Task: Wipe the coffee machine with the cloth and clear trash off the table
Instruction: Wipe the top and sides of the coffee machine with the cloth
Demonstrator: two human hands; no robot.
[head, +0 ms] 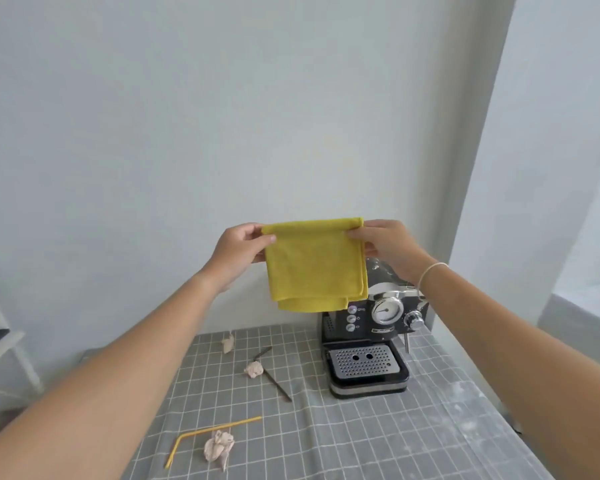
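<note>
A yellow cloth [314,265] hangs folded in the air, pinched at its two upper corners: the left hand [238,252] grips the left corner between thumb and fingers, the right hand [383,245] grips the right corner the same way. The cloth is a plain mustard yellow, roughly square as held, with at least two layers showing along the bottom edge (the rear layer hangs a little lower than the front one). Its lower right part covers the top left of the coffee machine [371,336] from this view; whether it touches the machine cannot be told.

The coffee machine stands at the far right of the desk [378,438], which is covered in a grey cloth with a white grid. It is black with chrome trim, a round gauge, a knob beside it and a perforated metal drip tray in front.

Left of the machine lie three crumpled paper wads [219,448] [254,369] [228,342], a bent yellow straw [205,434] just beside the nearest wad, and two dark thin sticks [276,384] next to the middle one.

A thin white band [430,271] circles the right wrist.
</note>
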